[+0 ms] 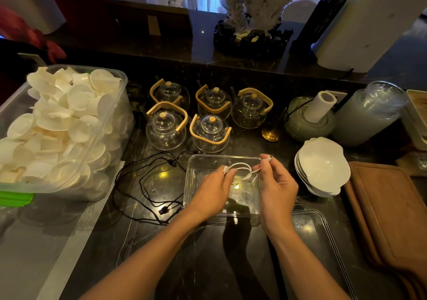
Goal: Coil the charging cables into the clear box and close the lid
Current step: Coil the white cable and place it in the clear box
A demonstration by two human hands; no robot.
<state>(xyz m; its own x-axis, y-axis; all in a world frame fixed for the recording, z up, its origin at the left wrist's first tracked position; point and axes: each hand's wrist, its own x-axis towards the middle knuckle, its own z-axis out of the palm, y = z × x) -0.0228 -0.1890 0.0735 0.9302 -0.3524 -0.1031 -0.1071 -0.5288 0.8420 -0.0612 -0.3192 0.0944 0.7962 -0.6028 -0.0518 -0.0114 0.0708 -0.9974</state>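
Observation:
A clear box (201,161) stands open on the dark counter in front of me. Both hands hover over it with a short white charging cable (240,166) looped between them. My left hand (213,191) pinches one end of the loop and its plug. My right hand (276,184) pinches the other end, a plug sticking up from its fingertips. A black charging cable (147,191) lies loosely tangled on the counter just left of the box. The clear lid (323,225) lies flat to the right of the box, near my right forearm.
A big plastic tub of white dishes (60,124) fills the left side. Several glass teapots (208,119) with wooden handles stand behind the box. Stacked white bowls (323,163), a wooden board (388,209), a paper roll (320,108) and jars sit at the right.

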